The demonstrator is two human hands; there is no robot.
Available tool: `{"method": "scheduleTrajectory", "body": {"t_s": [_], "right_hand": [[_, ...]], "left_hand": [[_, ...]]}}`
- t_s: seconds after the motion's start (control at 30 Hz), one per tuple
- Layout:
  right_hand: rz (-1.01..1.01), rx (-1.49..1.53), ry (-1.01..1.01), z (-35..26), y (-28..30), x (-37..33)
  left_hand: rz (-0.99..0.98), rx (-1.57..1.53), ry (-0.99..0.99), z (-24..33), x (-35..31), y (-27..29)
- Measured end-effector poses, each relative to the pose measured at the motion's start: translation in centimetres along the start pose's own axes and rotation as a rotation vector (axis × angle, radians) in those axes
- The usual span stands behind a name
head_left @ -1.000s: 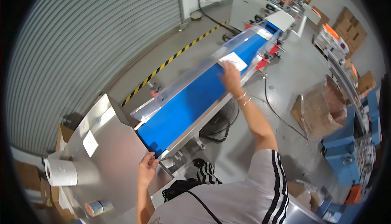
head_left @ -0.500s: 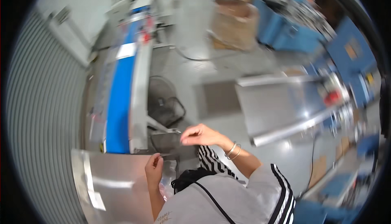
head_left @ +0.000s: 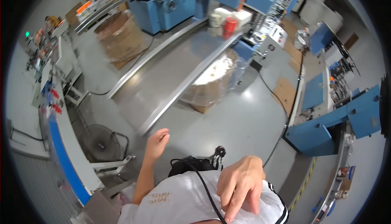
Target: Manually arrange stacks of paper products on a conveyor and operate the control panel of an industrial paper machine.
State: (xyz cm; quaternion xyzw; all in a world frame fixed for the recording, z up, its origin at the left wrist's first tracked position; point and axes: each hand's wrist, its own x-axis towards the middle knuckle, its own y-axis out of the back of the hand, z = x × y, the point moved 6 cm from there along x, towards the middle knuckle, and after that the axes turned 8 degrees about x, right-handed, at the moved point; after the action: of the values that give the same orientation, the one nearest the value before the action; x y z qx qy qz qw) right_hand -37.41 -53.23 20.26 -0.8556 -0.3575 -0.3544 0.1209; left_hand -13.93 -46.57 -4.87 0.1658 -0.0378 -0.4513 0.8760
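My left hand (head_left: 157, 144) is raised in front of my body at the near end of a long metal chute table (head_left: 163, 77), not touching it. Its fingers are loosely bent and slightly apart, and I see nothing in them. Close to my chest is my right hand (head_left: 242, 183), back of the hand up. Its fingers point downward, loosely apart, beside a black cord (head_left: 203, 183) that hangs over my white shirt. No object shows in this hand either.
At the chute's far end stand a red container (head_left: 230, 24) and pale containers. A plastic-lined round bin (head_left: 211, 81) is under its right side. Left are a floor fan (head_left: 99, 142), a blue conveyor belt (head_left: 63, 159) and a big carton (head_left: 120, 38). A blue machine (head_left: 313, 136) stands right.
My view and body have turned right, so the conveyor now lies at the left edge and the chute ahead. My right hand has come in close to my chest; my left hand has lifted from beside the metal table.
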Motion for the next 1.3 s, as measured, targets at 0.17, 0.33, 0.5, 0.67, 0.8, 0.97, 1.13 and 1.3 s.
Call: {"method": "scheduleTrajectory", "body": {"t_s": [0.17, 0.33, 0.5, 0.67, 0.8, 0.97, 1.13, 1.3], "right_hand": [[0.207, -0.215, -0.124, -10.0, -0.8, -10.2], [0.355, -0.341, -0.132, -18.9, -1.4, -17.5], [0.534, -0.531, -0.076, -25.5, -0.9, -23.7], [0.618, -0.601, -0.086, -30.3, 2.5, -31.3], [0.607, -0.611, -0.101, -35.6, 8.4, -36.9], [0.665, -0.591, -0.075, -44.4, 15.8, -43.4], [0.703, -0.460, 0.042, -51.3, 22.3, -50.0], [0.800, -0.421, 0.250, -57.6, 26.3, -59.0]], "left_hand": [[-0.336, 0.060, -0.113, 8.2, 7.2, -18.3], [-0.614, 0.122, -0.217, 14.9, 9.8, -33.2], [-0.830, 0.261, -0.216, 17.6, 13.8, -44.3], [-0.910, 0.364, -0.446, 17.9, 19.1, -54.6], [-0.897, 0.314, -0.488, 20.6, 25.5, -62.0], [-0.986, 0.421, -0.530, 25.2, 34.7, -73.3], [-1.010, 0.336, -0.600, 31.7, 41.6, -83.1], [-1.044, 0.398, -0.530, 34.4, 47.0, -93.4]]}}
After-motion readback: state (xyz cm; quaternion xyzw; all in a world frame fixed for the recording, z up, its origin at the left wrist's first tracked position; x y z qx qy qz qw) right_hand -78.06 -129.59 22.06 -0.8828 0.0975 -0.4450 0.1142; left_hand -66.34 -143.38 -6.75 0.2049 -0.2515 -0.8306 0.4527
